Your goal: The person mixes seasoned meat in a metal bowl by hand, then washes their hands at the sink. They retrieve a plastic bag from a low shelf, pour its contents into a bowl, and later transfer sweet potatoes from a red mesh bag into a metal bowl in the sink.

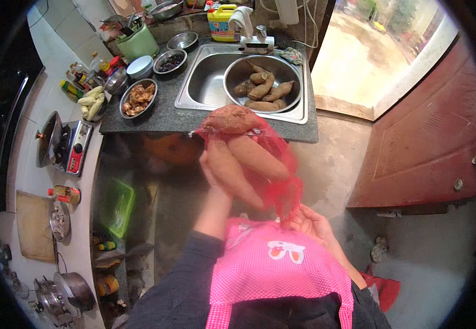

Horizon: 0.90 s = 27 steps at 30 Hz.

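Observation:
A red mesh bag (277, 156) with several sweet potatoes (231, 170) in it hangs between my hands, in front of the counter edge. My left hand (213, 174) supports the bag from its left side and beneath, its fingers mostly hidden by the bag. At the bag's gathered lower end, my right hand (310, 222) grips the mesh near the pink apron (279, 263). One large sweet potato (231, 119) lies at the bag's upper end. Beyond it, a steel basin (227, 82) holding several brownish root vegetables (262, 88) rests in the sink's right side.
The steel sink (180, 96) is set in a dark stone counter (164, 119). Left of it stand a bowl of meat pieces (139, 98), peeled corn (92, 103) and a green utensil holder (137, 43). A portable gas stove (75, 148) sits farther left. A reddish door (423, 140) stands at right.

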Motion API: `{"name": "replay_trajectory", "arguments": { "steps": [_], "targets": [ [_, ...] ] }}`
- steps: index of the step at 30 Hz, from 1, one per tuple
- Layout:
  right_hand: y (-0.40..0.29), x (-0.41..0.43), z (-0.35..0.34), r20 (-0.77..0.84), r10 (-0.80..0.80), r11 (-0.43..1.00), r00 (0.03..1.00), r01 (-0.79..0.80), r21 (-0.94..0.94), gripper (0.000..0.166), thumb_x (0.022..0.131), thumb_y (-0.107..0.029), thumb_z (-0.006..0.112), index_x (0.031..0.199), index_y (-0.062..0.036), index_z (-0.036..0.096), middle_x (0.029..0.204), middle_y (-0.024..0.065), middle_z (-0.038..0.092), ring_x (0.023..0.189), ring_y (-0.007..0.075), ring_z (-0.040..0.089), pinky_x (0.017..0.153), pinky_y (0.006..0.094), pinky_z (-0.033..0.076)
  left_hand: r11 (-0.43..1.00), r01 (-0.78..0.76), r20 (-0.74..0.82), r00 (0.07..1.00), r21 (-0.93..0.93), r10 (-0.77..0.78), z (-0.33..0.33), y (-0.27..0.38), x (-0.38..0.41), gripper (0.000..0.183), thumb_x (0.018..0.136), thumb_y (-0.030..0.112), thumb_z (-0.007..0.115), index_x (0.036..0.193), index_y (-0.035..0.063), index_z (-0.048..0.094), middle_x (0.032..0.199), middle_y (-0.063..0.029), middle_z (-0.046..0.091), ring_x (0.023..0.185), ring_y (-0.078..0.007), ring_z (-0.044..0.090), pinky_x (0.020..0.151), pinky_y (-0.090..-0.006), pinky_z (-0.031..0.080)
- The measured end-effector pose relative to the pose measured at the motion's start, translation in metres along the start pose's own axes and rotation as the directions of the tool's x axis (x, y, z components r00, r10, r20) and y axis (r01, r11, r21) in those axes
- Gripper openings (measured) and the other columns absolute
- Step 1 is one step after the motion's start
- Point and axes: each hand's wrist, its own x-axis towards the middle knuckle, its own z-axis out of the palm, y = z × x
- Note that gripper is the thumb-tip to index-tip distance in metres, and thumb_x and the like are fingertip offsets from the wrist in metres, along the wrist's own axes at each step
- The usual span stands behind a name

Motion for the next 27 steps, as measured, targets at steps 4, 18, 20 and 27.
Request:
{"name": "replay_trajectory", "arguments": {
  "steps": [4, 18, 20, 27],
  "targets": [
    [-0.021, -0.011, 0.005, 0.291, 0.086, 0.991, 0.953, -0.113, 0.077, 0.034, 0.092, -0.018, 0.04, 0.121, -0.0001, 0.046, 0.119, 0.016, 0.054, 0.107, 0.0293, 0.055, 0.094, 0.0456, 0.042, 0.995, -0.043, 0.011, 0.999, 0.09, 0.043, 0.004, -0.008, -0.001, 0.069, 0.077, 0.051, 0.052, 0.132, 0.0136, 0.037, 0.133, -0.0093, 0.04, 0.122, -0.0313, 0.037, 0.104, -0.0458, 0.026],
    [-0.032, 0.02, 0.079, 0.536, -0.244, 0.318, 0.808, 0.589, -0.743, 0.067, 0.082, -0.005, 0.058, 0.139, -0.0071, 0.023, 0.106, 0.0086, 0.055, 0.092, 0.0156, 0.054, 0.081, 0.0307, 0.046, 0.987, -0.099, -0.021, 0.994, 0.126, 0.103, -0.001, 0.013, -0.024, 0.065, 0.08, 0.052, 0.046, 0.131, 0.0132, 0.036, 0.132, -0.0091, 0.041, 0.121, -0.0305, 0.039, 0.102, -0.0468, 0.029],
    [-0.017, 0.023, 0.08, 0.48, -0.361, 0.524, 0.799, 0.6, -0.605, 0.058, 0.08, -0.003, 0.06, 0.132, -0.0035, 0.036, 0.122, 0.0108, 0.048, 0.112, 0.0187, 0.046, 0.097, 0.0322, 0.038, 0.987, -0.102, -0.018, 0.994, 0.128, 0.105, -0.001, 0.019, -0.025, 0.064, 0.08, 0.051, 0.045, 0.131, 0.0129, 0.036, 0.131, -0.009, 0.041, 0.12, -0.0303, 0.039, 0.102, -0.0464, 0.029],
    [0.01, 0.05, 0.092, 0.43, 0.084, 0.996, 0.899, -0.061, -0.068, 0.047, 0.084, 0.001, 0.053, 0.129, -0.0032, 0.039, 0.124, 0.0116, 0.05, 0.105, 0.0239, 0.056, 0.087, 0.0298, 0.05, 0.981, -0.117, -0.007, 0.993, 0.153, 0.119, 0.008, 0.044, -0.027, 0.062, 0.082, 0.05, 0.042, 0.131, 0.0116, 0.036, 0.129, -0.009, 0.042, 0.118, -0.0296, 0.041, 0.1, -0.0453, 0.032]
  ]
}}
